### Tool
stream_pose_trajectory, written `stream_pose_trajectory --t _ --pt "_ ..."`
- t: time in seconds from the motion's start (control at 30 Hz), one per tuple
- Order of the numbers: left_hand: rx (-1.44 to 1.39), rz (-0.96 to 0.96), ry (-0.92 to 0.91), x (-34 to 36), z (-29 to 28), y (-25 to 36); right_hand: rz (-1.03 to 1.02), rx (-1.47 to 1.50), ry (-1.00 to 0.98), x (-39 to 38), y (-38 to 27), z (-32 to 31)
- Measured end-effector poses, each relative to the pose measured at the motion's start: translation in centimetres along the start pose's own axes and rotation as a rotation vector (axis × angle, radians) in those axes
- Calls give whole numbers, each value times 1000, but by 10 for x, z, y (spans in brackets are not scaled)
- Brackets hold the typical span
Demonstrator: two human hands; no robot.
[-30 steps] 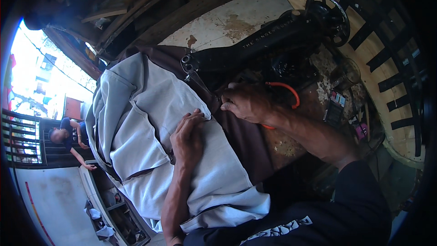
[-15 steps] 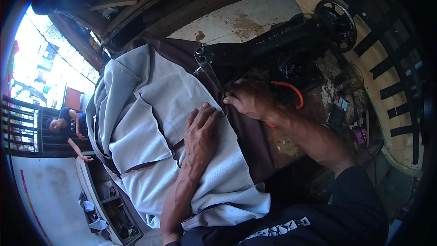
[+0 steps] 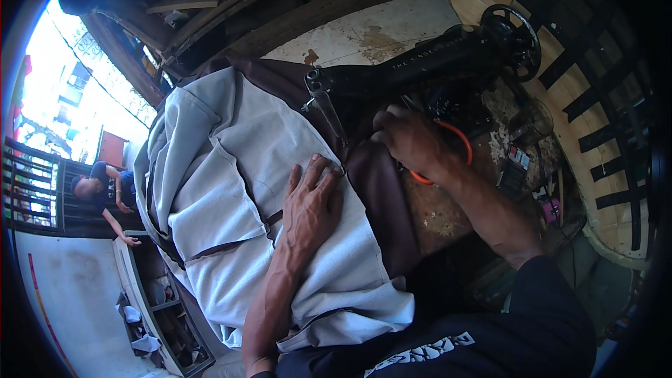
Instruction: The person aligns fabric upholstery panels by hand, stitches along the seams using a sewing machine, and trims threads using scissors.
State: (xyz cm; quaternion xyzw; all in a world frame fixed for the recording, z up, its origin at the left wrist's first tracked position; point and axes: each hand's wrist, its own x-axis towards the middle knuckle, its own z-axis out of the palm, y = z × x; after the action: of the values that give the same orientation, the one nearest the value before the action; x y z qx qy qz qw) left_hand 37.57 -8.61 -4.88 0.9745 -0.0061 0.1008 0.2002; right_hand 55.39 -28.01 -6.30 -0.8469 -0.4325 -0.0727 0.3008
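While the pale grey cloth point(image 3: 259, 189) is pressed by flat left fingers point(image 3: 316, 173), brown fabric point(image 3: 374, 182) is pinched by the right hand point(image 3: 409, 141).

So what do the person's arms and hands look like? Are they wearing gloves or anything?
No gloves. Both the left hand and the right hand are bare, with no rings or watch showing. The forearms are bare too. Near the right shoulder a dark sleeve begins, part of a dark top with pale lettering on the chest.
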Motion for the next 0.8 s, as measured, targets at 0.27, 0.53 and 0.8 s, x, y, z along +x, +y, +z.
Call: stream_pose_trajectory --t 0.27,0.53,0.8 --pt "-76 81 -11 5 6 -23 67 287 -29 -71 -66 -18" --pt "-76 136 -51 35 9 -41 -62 -149 -185 -35 -40 1" --pt "-123 155 -9 30 28 -30 4 -247 -252 -50 -42 -10"
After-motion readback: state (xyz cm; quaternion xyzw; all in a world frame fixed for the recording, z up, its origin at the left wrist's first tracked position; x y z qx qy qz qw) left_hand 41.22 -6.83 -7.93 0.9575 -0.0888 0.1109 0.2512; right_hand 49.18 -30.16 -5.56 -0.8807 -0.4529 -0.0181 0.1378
